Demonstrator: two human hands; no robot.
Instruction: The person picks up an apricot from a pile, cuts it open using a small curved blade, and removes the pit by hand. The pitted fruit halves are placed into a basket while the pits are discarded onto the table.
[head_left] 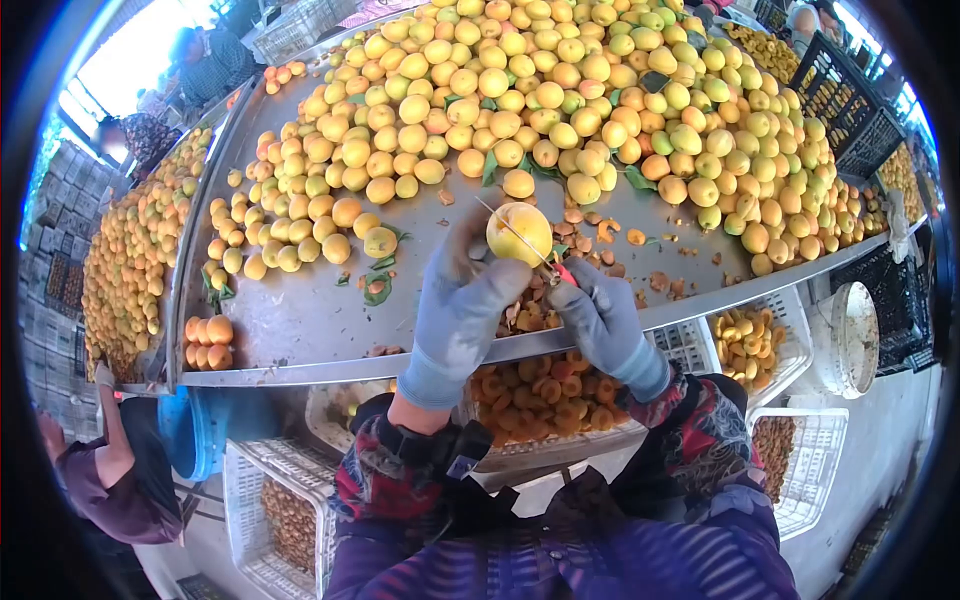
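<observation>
My left hand (pixel 450 305), in a grey-blue glove, grips a yellow apricot (pixel 522 238) by its lower left side, just above the table edge. My right hand (pixel 608 318), gloved alike, is closed round the red handle of a small knife (pixel 566 273). The thin blade lies slantwise across the apricot, its tip showing past the upper left. Behind both hands a large heap of apricots (pixel 550 95) covers the metal table (pixel 290 335). Apricot scraps and leaves lie close by. Below my hands, a crate holds halved apricots (pixel 545 400).
White crates (pixel 330 520) stand on the floor at left and right, some with pits or apricot halves. A blue bucket (pixel 205 440) is under the table's left part; a white bucket (pixel 850 340) stands right. Black crates (pixel 845 110) are far right. Other people work around.
</observation>
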